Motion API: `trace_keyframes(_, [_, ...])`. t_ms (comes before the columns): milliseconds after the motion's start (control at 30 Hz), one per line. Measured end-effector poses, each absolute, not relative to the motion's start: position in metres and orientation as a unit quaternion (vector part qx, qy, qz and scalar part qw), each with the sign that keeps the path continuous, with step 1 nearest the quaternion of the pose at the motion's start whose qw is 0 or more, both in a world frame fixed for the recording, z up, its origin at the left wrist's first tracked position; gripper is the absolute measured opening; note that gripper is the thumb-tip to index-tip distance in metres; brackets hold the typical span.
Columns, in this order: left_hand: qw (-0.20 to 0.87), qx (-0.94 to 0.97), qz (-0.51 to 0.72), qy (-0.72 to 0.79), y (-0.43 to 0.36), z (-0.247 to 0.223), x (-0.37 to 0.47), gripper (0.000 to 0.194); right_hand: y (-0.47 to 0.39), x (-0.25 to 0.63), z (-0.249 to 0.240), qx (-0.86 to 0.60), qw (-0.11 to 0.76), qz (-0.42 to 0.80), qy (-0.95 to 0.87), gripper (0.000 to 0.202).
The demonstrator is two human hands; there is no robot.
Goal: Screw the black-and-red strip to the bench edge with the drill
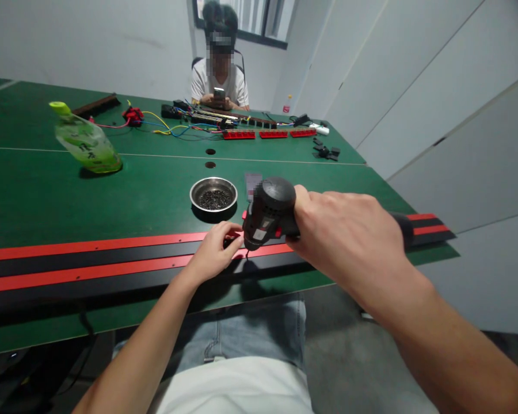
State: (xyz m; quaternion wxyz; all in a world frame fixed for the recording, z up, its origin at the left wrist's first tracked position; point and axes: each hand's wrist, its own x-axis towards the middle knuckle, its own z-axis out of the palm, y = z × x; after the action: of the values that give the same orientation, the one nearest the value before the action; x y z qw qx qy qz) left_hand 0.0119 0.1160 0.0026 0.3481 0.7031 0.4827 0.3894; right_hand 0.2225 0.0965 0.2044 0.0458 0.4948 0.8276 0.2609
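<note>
My right hand (341, 221) is wrapped round the handle of a black cordless drill (270, 210). The drill points down, and its bit tip meets the nearer red stripe of a long black bar with red stripes (133, 269). Close to the bit, my left hand (216, 250) rests on the bar with thumb and fingers curled together. Something small and dark shows between those fingers, too hidden to name. Just beyond the left hand stands a round metal bowl (193, 199) of small dark screws (216, 199).
A tilted bottle of green drink (88, 144) stands at left on the green table (155, 195). Farther back lie coloured wires (164, 126), red strips (273, 135) and black clips (326, 152). Across the table sits a person (220, 80) holding a phone (218, 93).
</note>
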Motion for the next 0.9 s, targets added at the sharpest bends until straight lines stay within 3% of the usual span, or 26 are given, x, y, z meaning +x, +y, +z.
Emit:
trace_keyframes(67, [0.261, 0.783, 0.304, 0.476, 0.110, 0.003, 0.009, 0.049, 0.098, 0.223, 0.205, 0.498, 0.053, 0.258, 0.826, 0.006])
trace_keyframes(200, [0.160, 0.849, 0.150, 0.480, 0.100, 0.002, 0.007, 0.105, 0.100, 0.222, 0.206, 0.516, 0.068, 0.251, 0.816, 0.008])
trace_keyframes(267, [0.132, 0.846, 0.124, 0.501, 0.098, 0.000, 0.009, 0.115, 0.100, 0.221, 0.205, 0.523, 0.066, 0.252, 0.811, 0.008])
trace_keyframes(567, [0.104, 0.838, 0.133, 0.519, 0.098, 0.002, 0.013, 0.103, 0.091, 0.218, 0.205, 0.544, 0.063, 0.231, 0.804, 0.015])
trace_keyframes(900, [0.065, 0.842, 0.119, 0.523, 0.101, -0.003, 0.009, 0.122, 0.073, 0.228, 0.201, 0.614, 0.057, 0.213, 0.758, 0.028])
